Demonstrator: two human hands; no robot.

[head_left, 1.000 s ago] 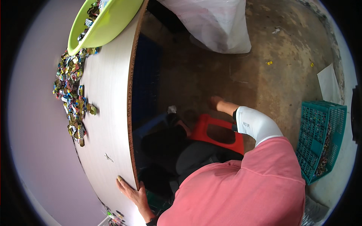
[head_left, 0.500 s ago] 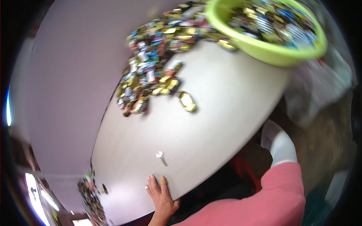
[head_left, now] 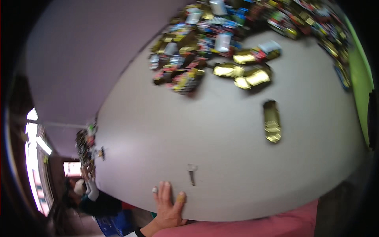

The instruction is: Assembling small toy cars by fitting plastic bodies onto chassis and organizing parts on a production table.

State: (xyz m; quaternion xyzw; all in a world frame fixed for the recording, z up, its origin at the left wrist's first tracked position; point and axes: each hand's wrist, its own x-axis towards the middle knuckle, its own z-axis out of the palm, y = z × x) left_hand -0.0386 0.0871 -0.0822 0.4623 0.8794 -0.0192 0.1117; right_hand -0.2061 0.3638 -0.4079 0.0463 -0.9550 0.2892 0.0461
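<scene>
My left hand (head_left: 168, 207) lies palm down on the near edge of the pale table (head_left: 221, 130). Its fingers are spread, a ring is on one, and another has a yellowish covering at the tip; nothing is held. Just beyond the fingertips rests a small metal piece (head_left: 192, 175) with a round end and a thin shank, too blurred to name exactly. Farther right lies a single gold-wrapped piece (head_left: 272, 122). Several gold-wrapped pieces (head_left: 252, 77) sit beside a heap of shiny wrapped pieces (head_left: 221, 41). My right hand is out of sight; a pink sleeve (head_left: 252, 227) shows along the lower edge.
A plain mauve wall (head_left: 79, 67) borders the table's left side. The green basin (head_left: 360, 87) shows only as a strip at the right rim. Another heap (head_left: 83, 146) lies at the far left end, where another person (head_left: 92, 197) stands near a blue crate (head_left: 116, 223).
The view has swung, bringing the heap closer and pushing the basin to the right rim. My right forearm has left the picture. My left hand still rests on the table.
</scene>
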